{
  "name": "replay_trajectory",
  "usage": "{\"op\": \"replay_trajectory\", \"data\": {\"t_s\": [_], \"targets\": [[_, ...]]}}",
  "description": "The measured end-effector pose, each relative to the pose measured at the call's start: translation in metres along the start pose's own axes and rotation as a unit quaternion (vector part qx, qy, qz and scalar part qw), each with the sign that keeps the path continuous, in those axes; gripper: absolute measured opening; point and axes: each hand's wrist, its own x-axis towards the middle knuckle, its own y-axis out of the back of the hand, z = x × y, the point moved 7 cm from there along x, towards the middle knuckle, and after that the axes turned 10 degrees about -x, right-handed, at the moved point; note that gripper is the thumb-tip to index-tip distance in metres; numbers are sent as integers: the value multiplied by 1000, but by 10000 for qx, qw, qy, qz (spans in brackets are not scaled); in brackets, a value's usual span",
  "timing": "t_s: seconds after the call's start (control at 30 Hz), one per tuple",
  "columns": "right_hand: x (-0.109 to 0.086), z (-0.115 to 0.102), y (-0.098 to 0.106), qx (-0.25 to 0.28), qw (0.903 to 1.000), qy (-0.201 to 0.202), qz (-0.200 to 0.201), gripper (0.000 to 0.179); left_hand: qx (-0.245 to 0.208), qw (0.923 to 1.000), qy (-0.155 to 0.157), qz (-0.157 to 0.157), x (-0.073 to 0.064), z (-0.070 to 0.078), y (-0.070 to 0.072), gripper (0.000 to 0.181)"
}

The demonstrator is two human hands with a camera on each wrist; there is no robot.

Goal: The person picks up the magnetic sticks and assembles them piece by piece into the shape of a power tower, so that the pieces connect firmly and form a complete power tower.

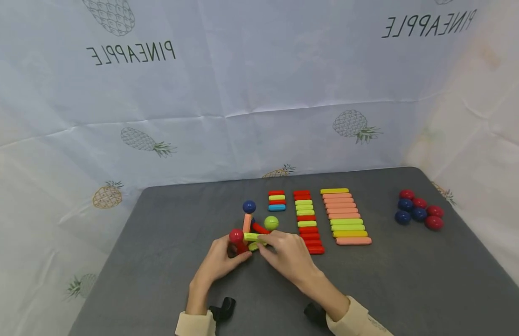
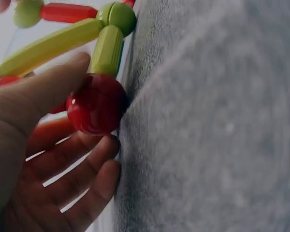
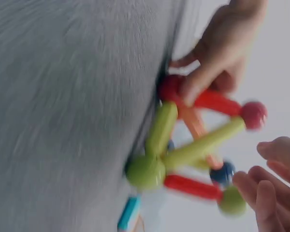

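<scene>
A construction of magnetic rods and balls stands on the grey table, under both hands. My left hand (image 1: pixel 219 259) holds its lower red ball (image 2: pixel 97 104), thumb on one side and fingers round the other. From that ball a red rod (image 3: pixel 217 102) rises to an upper red ball (image 1: pixel 236 235). A long yellow-green rod (image 3: pixel 203 142) slopes from the upper ball down to a green ball (image 3: pixel 145 171) at the base. A blue ball (image 1: pixel 249 206) tops a salmon rod (image 1: pixel 247 222). My right hand (image 3: pixel 275 186) hovers beside the construction, fingers loosely bent with nothing between them.
Right of the construction, rods lie in columns: a short mixed stack (image 1: pixel 277 202), a red and yellow-green column (image 1: pixel 308 224), and longer salmon and yellow rods (image 1: pixel 342 210). Several red and blue balls (image 1: pixel 419 214) cluster at the far right. A printed cloth (image 1: pixel 242 93) hangs behind the table.
</scene>
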Motion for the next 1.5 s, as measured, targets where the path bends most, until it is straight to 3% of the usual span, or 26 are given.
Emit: {"op": "replay_trajectory", "data": {"t_s": [0.1, 0.23, 0.43, 0.5, 0.6, 0.7, 0.77, 0.83, 0.93, 1.03, 1.13, 1.27, 1.5], "targets": [[-8, 21, 19, -144, 9998, -129, 100, 19, 1, 10000, 19, -15, 1, 0, -3, 29], [-23, 67, 40, -621, 9971, -447, 7, 21, -11, 9998, 70, -201, -1, 0, -6, 28], [-49, 135, 54, -1260, 9782, -1111, -1219, 20, -138, 9973, -49, -716, -6, 1, -7, 26], [-58, 149, 54, -1321, 9696, -1255, -1634, 21, -213, 9982, 21, -564, -5, 0, -5, 26], [-67, 161, 53, -1255, 9620, -1384, -1991, 20, -168, 9996, 131, 160, -3, -3, 1, 25], [-72, 167, 51, -1178, 9583, -1402, -2194, 20, -94, 9960, 285, 843, -3, -5, 7, 26], [-73, 169, 50, -1167, 9562, -1410, -2283, 22, -2, 9956, 316, 886, -4, -5, 9, 30], [-74, 171, 50, -1152, 9555, -1394, -2331, 24, 14, 9974, 355, 626, -5, -4, 8, 42], [-76, 172, 48, -1079, 9546, -1428, -2383, 24, -62, 9986, 501, -130, -8, -2, 3, 69], [-76, 173, 46, -943, 9525, -1464, -2499, 20, -167, 9924, 840, -879, -12, -3, -4, 100], [-77, 173, 43, -857, 9487, -1516, -2638, 15, -129, 9857, 1164, -1211, -13, -4, -11, 123], [-75, 168, 44, -847, 9513, -1510, -2549, 13, 151, 9843, 1385, -1081, -10, -3, -22, 138], [-57, 139, 54, -819, 9730, -1149, -1826, 11, 422, 9879, 1401, -512, -7, 1, -27, 133]]}}
